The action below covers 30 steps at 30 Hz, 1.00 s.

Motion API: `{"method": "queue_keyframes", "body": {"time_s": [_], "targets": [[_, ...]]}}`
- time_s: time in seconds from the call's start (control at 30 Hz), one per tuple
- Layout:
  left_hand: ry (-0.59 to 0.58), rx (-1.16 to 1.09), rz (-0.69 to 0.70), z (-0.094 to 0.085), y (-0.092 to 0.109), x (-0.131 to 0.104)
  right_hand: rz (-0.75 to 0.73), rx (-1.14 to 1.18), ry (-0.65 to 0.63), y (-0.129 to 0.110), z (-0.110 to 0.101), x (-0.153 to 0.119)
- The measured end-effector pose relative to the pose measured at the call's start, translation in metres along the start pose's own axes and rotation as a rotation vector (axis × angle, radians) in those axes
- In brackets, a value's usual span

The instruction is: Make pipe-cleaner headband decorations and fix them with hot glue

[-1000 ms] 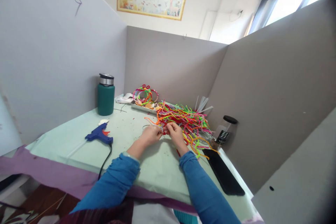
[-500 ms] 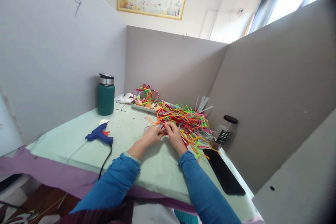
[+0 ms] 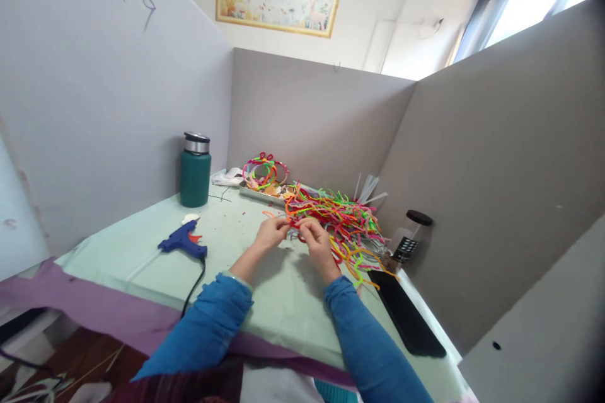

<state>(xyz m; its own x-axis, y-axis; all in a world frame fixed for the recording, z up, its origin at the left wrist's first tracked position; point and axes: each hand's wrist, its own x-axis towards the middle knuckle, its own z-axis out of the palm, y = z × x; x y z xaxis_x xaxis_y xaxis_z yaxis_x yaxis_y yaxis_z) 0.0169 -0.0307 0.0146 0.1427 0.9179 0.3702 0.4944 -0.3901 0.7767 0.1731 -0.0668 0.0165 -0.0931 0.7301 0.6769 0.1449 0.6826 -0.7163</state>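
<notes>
Above the middle of the table, my left hand (image 3: 271, 234) and my right hand (image 3: 316, 244) are close together, fingertips pinched. Between them runs a short red pipe cleaner (image 3: 293, 225), gripped from both sides; most of it is hidden by my fingers. Just beyond and to the right lies a big tangled pile of coloured pipe cleaners (image 3: 338, 211). Bent loose ones, such as an orange pipe cleaner (image 3: 352, 259), lie beside my right wrist.
To the left lies a blue glue gun (image 3: 183, 240) with its cord, and behind it stands a green bottle (image 3: 195, 176). A metal tray (image 3: 259, 193) holds pipe-cleaner rings (image 3: 265, 171). At right are a black phone-like slab (image 3: 406, 315) and a clear black-lidded container (image 3: 409, 236). Grey partitions enclose the table.
My hands have drawn slightly apart and a little upward, so more of the red pipe cleaner shows between them. The whole view has shifted slightly.
</notes>
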Motion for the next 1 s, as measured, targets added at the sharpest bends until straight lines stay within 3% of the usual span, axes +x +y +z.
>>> {"method": "queue_keyframes", "body": {"time_s": [0.23,0.4,0.5,0.73,1.0], "targets": [[0.114,-0.366,-0.081,-0.005,-0.006,0.006,0.016,-0.114,-0.145,0.014,0.000,0.002],[0.086,-0.470,-0.108,-0.007,0.001,0.004,0.120,-0.289,-0.029,0.031,-0.003,0.004],[0.073,-0.529,-0.100,-0.007,0.005,0.002,0.124,-0.322,-0.026,0.034,-0.004,0.004],[0.102,-0.492,-0.015,-0.005,0.006,0.000,0.032,-0.323,-0.220,0.028,0.004,-0.003],[-0.020,-0.422,-0.015,-0.002,0.009,-0.002,0.144,-0.170,-0.198,0.014,0.010,-0.004]]}}
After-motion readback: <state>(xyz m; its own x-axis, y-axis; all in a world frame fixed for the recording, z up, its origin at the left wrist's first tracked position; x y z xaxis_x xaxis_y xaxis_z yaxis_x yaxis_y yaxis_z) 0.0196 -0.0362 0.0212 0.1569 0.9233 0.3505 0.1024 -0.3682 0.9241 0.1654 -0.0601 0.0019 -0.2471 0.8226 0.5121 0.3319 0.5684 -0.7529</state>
